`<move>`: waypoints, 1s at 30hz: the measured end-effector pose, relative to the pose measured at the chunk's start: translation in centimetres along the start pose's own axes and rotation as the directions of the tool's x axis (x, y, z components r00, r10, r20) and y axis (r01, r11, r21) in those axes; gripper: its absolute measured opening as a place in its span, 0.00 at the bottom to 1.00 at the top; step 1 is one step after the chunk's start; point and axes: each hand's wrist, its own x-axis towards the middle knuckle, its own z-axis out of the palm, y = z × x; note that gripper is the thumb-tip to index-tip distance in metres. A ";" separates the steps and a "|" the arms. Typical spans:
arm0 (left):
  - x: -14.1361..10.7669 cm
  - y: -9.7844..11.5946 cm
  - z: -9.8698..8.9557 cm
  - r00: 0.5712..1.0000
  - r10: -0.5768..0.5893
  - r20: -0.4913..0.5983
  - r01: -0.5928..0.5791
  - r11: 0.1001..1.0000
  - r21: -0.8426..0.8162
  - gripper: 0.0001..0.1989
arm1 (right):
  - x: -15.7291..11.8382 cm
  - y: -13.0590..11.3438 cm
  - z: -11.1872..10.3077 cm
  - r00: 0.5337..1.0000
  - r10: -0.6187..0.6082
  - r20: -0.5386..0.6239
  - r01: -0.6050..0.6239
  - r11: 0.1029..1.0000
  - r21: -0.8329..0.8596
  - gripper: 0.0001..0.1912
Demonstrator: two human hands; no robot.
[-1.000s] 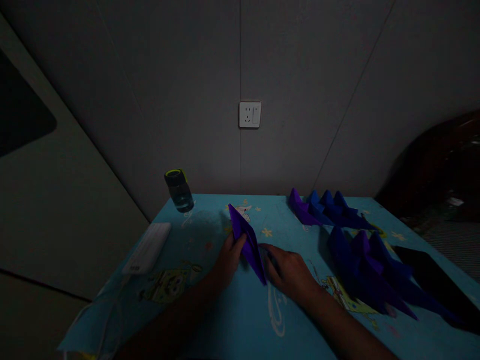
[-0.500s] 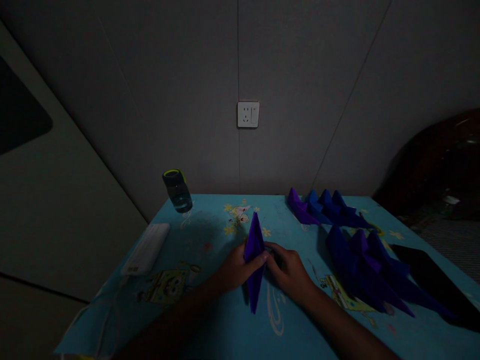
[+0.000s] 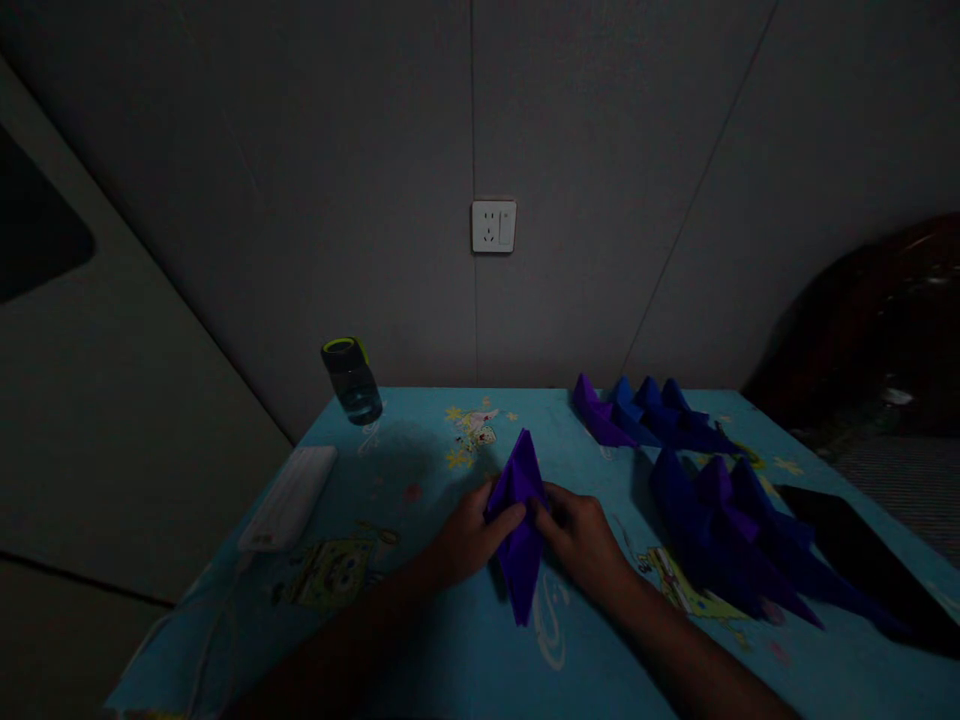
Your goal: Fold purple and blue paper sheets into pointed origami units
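A purple folded paper boat [image 3: 523, 565] is held upright on its long axis between both hands, over the middle of the table, its folds spread apart. My left hand [image 3: 476, 530] grips its left side, the thumb lying across the front of the paper. On the right edge, my right hand [image 3: 577, 525] pinches the paper, with the thumb near the centre. To the right stand several blue and purple paper boats [image 3: 720, 530], nested close together. Behind them is another row of blue and purple paper boats [image 3: 645, 415].
A dark bottle [image 3: 352, 382] stands at the back left of the blue patterned tablecloth [image 3: 420, 460]. A white power strip or box [image 3: 289, 500] with a cable lies at the left. At the right edge lies a flat black object [image 3: 862, 560].
The purple paper boat has opened wider and turned so that more of its inner faces show. My right hand's thumb has moved onto its front.
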 end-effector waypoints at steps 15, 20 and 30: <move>0.6 -0.1 0.1 0.981 -0.110 -0.163 0.103 0.993 -0.051 0.23 | -0.4 -0.2 0.0 0.994 -0.085 -0.068 0.082 0.996 -0.041 0.25; 1.1 -0.3 -0.5 0.956 -0.108 -0.274 0.095 0.994 -0.060 0.23 | -0.9 -0.7 -0.2 0.954 -0.288 0.086 0.295 0.951 -0.089 0.17; 1.6 -1.5 -0.9 0.894 -0.222 -0.388 0.151 0.967 -0.205 0.27 | -1.7 -1.2 0.1 0.876 -0.441 0.194 0.480 0.766 -0.428 0.23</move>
